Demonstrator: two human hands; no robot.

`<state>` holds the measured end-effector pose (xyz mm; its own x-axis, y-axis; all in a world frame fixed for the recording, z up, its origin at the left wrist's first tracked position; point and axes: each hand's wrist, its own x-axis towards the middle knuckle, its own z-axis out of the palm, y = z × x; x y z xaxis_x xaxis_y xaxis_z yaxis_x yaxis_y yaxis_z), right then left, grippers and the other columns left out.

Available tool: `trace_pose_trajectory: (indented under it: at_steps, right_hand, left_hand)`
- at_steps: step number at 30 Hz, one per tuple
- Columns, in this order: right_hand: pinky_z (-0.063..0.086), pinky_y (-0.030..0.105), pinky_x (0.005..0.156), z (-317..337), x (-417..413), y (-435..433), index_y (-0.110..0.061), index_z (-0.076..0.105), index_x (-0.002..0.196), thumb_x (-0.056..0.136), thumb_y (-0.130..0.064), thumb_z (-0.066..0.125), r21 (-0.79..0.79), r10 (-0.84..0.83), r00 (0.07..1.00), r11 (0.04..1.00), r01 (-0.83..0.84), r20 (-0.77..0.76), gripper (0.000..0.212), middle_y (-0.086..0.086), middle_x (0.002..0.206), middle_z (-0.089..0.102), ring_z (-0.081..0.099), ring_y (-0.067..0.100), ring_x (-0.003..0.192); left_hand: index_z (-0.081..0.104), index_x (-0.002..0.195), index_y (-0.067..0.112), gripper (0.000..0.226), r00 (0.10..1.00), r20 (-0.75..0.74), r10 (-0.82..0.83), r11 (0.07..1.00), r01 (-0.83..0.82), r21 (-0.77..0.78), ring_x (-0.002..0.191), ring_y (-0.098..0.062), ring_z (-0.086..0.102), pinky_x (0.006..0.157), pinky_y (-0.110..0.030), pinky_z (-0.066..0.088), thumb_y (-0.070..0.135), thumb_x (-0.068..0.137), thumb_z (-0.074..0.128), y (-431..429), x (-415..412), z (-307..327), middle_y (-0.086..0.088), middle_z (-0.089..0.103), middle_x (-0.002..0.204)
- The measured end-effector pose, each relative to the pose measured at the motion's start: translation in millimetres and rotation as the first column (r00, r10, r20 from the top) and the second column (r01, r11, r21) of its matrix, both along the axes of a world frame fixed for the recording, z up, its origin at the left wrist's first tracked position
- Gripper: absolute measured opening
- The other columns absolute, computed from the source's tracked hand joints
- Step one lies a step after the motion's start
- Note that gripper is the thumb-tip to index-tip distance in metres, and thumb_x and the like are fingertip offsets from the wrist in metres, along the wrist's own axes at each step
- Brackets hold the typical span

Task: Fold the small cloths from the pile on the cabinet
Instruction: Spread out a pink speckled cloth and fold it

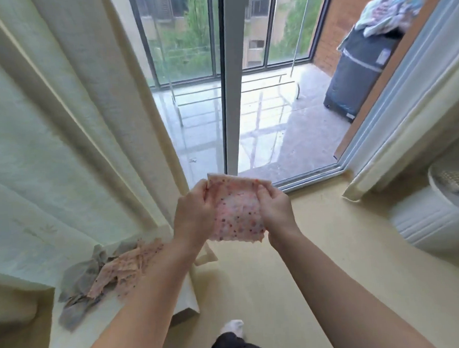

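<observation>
A pale curtain (62, 115) fills the left of the view, and below it the cabinet (80, 335) serves as the surface, carrying the pile (106, 276) of crumpled grey and pink speckled cloths at lower left. That pile lies down and to the left of both hands, nearer the left hand (193, 215), so the next reach probably falls to that arm. Held in the air between the hands is a small pink cloth (235, 213) with dark speckles, its long axis running away from the person. Each grip is clamped on a side edge: the left hand on the left edge, the right hand (276, 211) on the right. The cloth looks flat, roughly rectangular, with a slightly ragged lower edge.
</observation>
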<state>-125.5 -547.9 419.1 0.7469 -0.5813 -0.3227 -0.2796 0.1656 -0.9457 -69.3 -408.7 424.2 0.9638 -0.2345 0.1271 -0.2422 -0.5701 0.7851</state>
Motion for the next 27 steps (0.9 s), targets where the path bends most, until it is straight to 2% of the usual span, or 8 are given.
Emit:
trace_pose_trajectory:
  at_steps: [3, 7, 10, 12, 14, 17, 21, 27]
  right_hand:
    - [0.051, 0.034, 0.08, -3, -18, -53, -0.019, 0.064, 0.103, 0.104, -0.027, 0.043, -0.379, -0.052, 0.999, 0.924, 0.05, 0.004, 0.023, -0.002, 0.092, 0.068, 0.063, 0.02, 0.089]
    - [0.049, 0.039, 0.076, -12, -28, -143, -0.012, 0.062, 0.1, 0.104, -0.032, 0.042, -0.532, -0.089, 0.996, 0.844, 0.066, -0.018, 0.029, 0.005, 0.09, 0.068, 0.062, 0.028, 0.087]
    - [0.053, 0.04, 0.082, -16, -25, -222, -0.006, 0.066, 0.101, 0.102, -0.034, 0.047, -0.392, -0.08, 0.996, 0.918, 0.061, -0.032, 0.035, 0.012, 0.093, 0.071, 0.065, 0.03, 0.092]
    - [0.057, 0.043, 0.086, -14, -27, -277, -0.009, 0.069, 0.104, 0.1, -0.037, 0.052, -0.063, -0.054, 0.998, 0.997, 0.052, -0.02, 0.033, 0.011, 0.099, 0.074, 0.07, 0.027, 0.095]
    - [0.058, 0.044, 0.086, -11, -34, -335, -0.015, 0.068, 0.103, 0.099, -0.034, 0.055, 0.186, -0.033, 0.999, 0.982, 0.035, -0.015, 0.023, 0.009, 0.104, 0.074, 0.071, 0.024, 0.094]
    - [0.056, 0.049, 0.09, -13, -45, -419, -0.02, 0.068, 0.097, 0.099, -0.03, 0.056, 0.087, -0.064, 0.997, 0.994, 0.067, -0.036, 0.015, 0.007, 0.105, 0.074, 0.07, 0.024, 0.098]
    - [0.055, 0.05, 0.092, -16, -65, -508, -0.021, 0.068, 0.091, 0.099, -0.028, 0.057, -0.023, -0.199, 0.98, 0.98, 0.199, -0.015, 0.016, 0.003, 0.096, 0.073, 0.07, 0.023, 0.095]
    - [0.054, 0.052, 0.092, -29, -109, -644, -0.02, 0.068, 0.096, 0.1, -0.03, 0.054, 0.106, -0.196, 0.98, 0.975, 0.198, -0.025, 0.018, 0.01, 0.107, 0.073, 0.069, 0.029, 0.102]
  left_hand:
    - [0.054, 0.077, 0.019, 0.034, 0.998, 0.042, -0.038, 0.999, 0.037, 0.022, 0.056, -0.015, 0.054, 0.049, -0.033, 0.042, 0.037, 0.103, 0.041, -61, -11, -3, 0.005, 0.054, 0.059]
    - [0.048, 0.068, 0.024, 0.039, 0.997, -0.005, -0.081, 0.997, 0.081, -0.001, 0.057, -0.019, 0.052, 0.053, -0.036, 0.04, 0.043, 0.101, 0.042, -148, -16, -10, 0.006, 0.051, 0.058]
    - [0.05, 0.067, 0.018, 0.038, 0.995, -0.069, -0.075, 0.994, 0.069, -0.089, 0.057, -0.013, 0.049, 0.054, -0.031, 0.038, 0.035, 0.101, 0.047, -223, -10, -18, 0.005, 0.051, 0.059]
    - [0.055, 0.07, 0.012, 0.035, 0.985, -0.142, -0.1, 0.986, 0.079, -0.148, 0.06, -0.014, 0.05, 0.055, -0.028, 0.038, 0.029, 0.1, 0.048, -278, -6, -20, 0.003, 0.054, 0.063]
    - [0.06, 0.076, 0.009, 0.031, 0.965, -0.22, -0.139, 0.972, 0.09, -0.217, 0.063, -0.018, 0.055, 0.057, -0.034, 0.045, 0.026, 0.1, 0.051, -336, -4, -20, 0.001, 0.058, 0.066]
    - [0.066, 0.087, 0.008, 0.027, 0.951, -0.258, -0.17, 0.961, 0.101, -0.259, 0.071, -0.023, 0.067, 0.066, -0.045, 0.056, 0.029, 0.098, 0.054, -419, -10, -17, -0.003, 0.068, 0.075]
    - [0.061, 0.081, 0.008, 0.029, 0.955, -0.209, -0.209, 0.969, 0.173, -0.177, 0.071, -0.026, 0.062, 0.066, -0.043, 0.049, 0.03, 0.098, 0.052, -521, -22, -14, -0.003, 0.064, 0.072]
    - [0.058, 0.082, 0.004, 0.035, 0.937, -0.237, -0.255, 0.961, 0.219, -0.169, 0.068, -0.021, 0.054, 0.068, -0.046, 0.048, 0.033, 0.099, 0.048, -662, -58, -27, -0.01, 0.062, 0.074]
